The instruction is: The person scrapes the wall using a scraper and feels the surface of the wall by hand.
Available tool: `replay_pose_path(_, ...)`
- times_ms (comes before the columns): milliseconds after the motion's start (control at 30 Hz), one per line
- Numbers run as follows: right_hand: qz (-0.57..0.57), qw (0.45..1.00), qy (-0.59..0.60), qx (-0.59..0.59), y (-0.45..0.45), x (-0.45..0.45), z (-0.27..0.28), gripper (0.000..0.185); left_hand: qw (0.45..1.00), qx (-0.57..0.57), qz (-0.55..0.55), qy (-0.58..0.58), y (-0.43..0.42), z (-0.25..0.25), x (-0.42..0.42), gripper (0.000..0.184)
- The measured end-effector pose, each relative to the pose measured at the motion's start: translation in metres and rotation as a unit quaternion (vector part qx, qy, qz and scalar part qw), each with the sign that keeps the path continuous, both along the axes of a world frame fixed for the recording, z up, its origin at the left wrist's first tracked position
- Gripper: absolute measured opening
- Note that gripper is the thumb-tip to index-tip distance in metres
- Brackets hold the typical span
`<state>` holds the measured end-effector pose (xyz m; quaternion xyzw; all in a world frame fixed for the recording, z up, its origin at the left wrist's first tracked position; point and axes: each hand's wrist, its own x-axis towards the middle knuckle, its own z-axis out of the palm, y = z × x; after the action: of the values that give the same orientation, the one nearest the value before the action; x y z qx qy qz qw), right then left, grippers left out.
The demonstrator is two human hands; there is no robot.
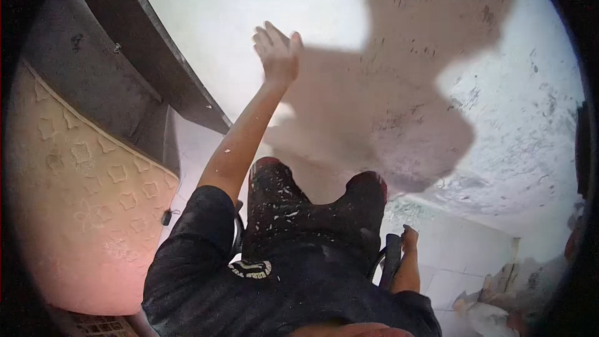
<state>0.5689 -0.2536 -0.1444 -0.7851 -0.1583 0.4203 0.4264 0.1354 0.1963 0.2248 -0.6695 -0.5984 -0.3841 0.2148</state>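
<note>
My left hand (277,56) is raised at the end of my outstretched arm, against or close to the pale wall (243,0). Its fingers are apart, and nothing shows in them. Low on the right, my right hand (409,238) is beside the black armrest (391,259) of a chair; its fingers are too small and hidden to read. My dark trousers (293,215) carry white flecks, and a few more are on my left forearm. A large shadow falls across the wall to the right of my left hand.
A yellow-pink mattress (93,193) leans at the left, beside dark wooden furniture (137,31). Dark marks speckle the wall's right part. White floor tiles (452,256) show at the right, with bags or cloths (486,315) at the lower right. A small black object (166,217) is by the mattress.
</note>
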Motion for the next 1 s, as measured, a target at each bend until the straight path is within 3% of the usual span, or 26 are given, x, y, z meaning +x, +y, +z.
replay_pose_path(33,0.065,0.997,-0.017,-0.031,-0.012,0.002,-0.008,0.031,1.000,-0.005,-0.001,0.005,-0.014,-0.003,0.002,0.070)
replay_pose_path(100,-0.072,0.983,0.142,-0.091,-0.031,0.003,-0.028,0.030,0.994,-0.014,-0.108,0.000,-0.060,0.003,0.020,0.066)
replay_pose_path(133,-0.052,0.986,0.133,-0.082,-0.052,0.022,-0.084,0.025,0.994,-0.017,-0.110,0.005,-0.073,0.002,0.024,0.066)
replay_pose_path(167,-0.009,0.995,0.076,-0.065,-0.053,0.018,-0.089,0.019,0.975,-0.005,-0.213,0.060,-0.084,0.000,0.027,0.062)
replay_pose_path(200,-0.063,0.990,0.104,-0.075,-0.060,0.020,-0.092,0.017,0.943,0.005,-0.314,0.112,-0.092,-0.005,0.029,0.059)
replay_pose_path(233,-0.116,0.981,0.129,-0.085,-0.069,0.028,-0.092,0.015,0.942,0.001,-0.316,0.112,-0.094,-0.016,0.030,0.059)
replay_pose_path(267,-0.050,0.996,0.080,0.007,-0.067,0.019,-0.051,0.015,0.909,-0.031,-0.350,0.225,-0.093,-0.034,0.030,0.061)
replay_pose_path(300,-0.053,0.995,0.080,0.003,-0.063,0.009,-0.022,0.015,0.861,-0.062,-0.378,0.335,-0.090,-0.055,0.029,0.064)
replay_pose_path(367,-0.135,0.989,0.067,-0.010,-0.058,-0.003,0.010,0.015,0.719,-0.360,-0.476,0.357,-0.071,-0.097,0.012,0.063)
replay_pose_path(433,-0.153,0.983,0.094,-0.037,-0.062,-0.002,0.012,0.017,0.614,-0.602,-0.364,0.358,-0.081,-0.078,-0.004,0.068)
replay_pose_path(467,-0.154,0.983,0.097,-0.035,-0.068,0.003,0.003,0.017,0.562,-0.763,-0.267,0.177,-0.067,-0.079,-0.019,0.076)
replay_pose_path(500,-0.154,0.982,0.102,-0.034,-0.075,0.003,-0.005,0.017,0.470,-0.870,-0.147,-0.016,-0.053,-0.088,-0.038,0.083)
replay_pose_path(533,-0.124,0.989,0.077,-0.017,-0.092,0.019,-0.048,0.021,0.468,-0.826,-0.211,-0.235,-0.047,-0.119,-0.055,0.093)
replay_pose_path(567,-0.123,0.989,0.079,-0.022,-0.111,0.021,-0.068,0.021,0.465,-0.828,-0.206,-0.236,-0.064,-0.121,-0.062,0.093)
replay_pose_path(600,-0.045,0.999,-0.008,-0.030,-0.129,0.027,-0.080,0.022,0.645,-0.758,-0.097,0.007,-0.093,-0.122,-0.064,0.092)
replay_pose_path(633,0.030,0.994,-0.096,-0.033,-0.140,0.032,-0.085,0.022,0.758,-0.601,0.019,0.251,-0.103,-0.121,-0.061,0.092)
replay_pose_path(667,0.017,0.995,-0.083,-0.054,-0.151,0.033,-0.082,0.023,0.759,-0.601,0.014,0.251,-0.086,-0.153,-0.067,0.092)
replay_pose_path(700,0.037,0.988,-0.150,0.004,-0.168,0.038,-0.106,0.027,0.705,-0.652,-0.128,0.249,-0.077,-0.183,-0.094,0.086)
replay_pose_path(767,0.190,0.940,-0.275,-0.065,-0.184,0.033,-0.080,0.032,0.543,-0.707,-0.393,0.224,-0.048,-0.242,-0.136,0.075)
replay_pose_path(800,0.192,0.940,-0.275,-0.067,-0.187,0.027,-0.075,0.032,0.612,-0.740,-0.279,-0.001,-0.074,-0.210,-0.125,0.073)
replay_pose_path(833,0.011,0.987,-0.103,-0.126,-0.188,0.021,-0.074,0.034,0.640,-0.720,-0.146,-0.224,-0.111,-0.160,-0.105,0.071)
replay_pose_path(867,-0.173,0.966,0.075,-0.175,-0.188,0.020,-0.072,0.036,0.640,-0.720,-0.148,-0.226,-0.130,-0.141,-0.092,0.071)
replay_pose_path(900,-0.128,0.972,0.050,-0.193,-0.211,0.038,-0.110,0.041,0.763,-0.639,-0.089,0.024,-0.146,-0.128,-0.081,0.061)
replay_pose_path(933,-0.062,0.985,-0.034,-0.156,-0.222,0.032,-0.100,0.044,0.821,-0.503,-0.022,0.270,-0.156,-0.121,-0.071,0.051)
replay_pose_path(967,0.007,0.986,-0.118,-0.117,-0.227,0.024,-0.086,0.046,0.822,-0.503,-0.023,0.266,-0.159,-0.117,-0.065,0.051)
replay_pose_path(1000,-0.025,0.977,-0.100,-0.185,-0.228,0.025,-0.077,0.049,0.805,-0.566,-0.165,0.070,-0.161,-0.113,-0.061,0.051)
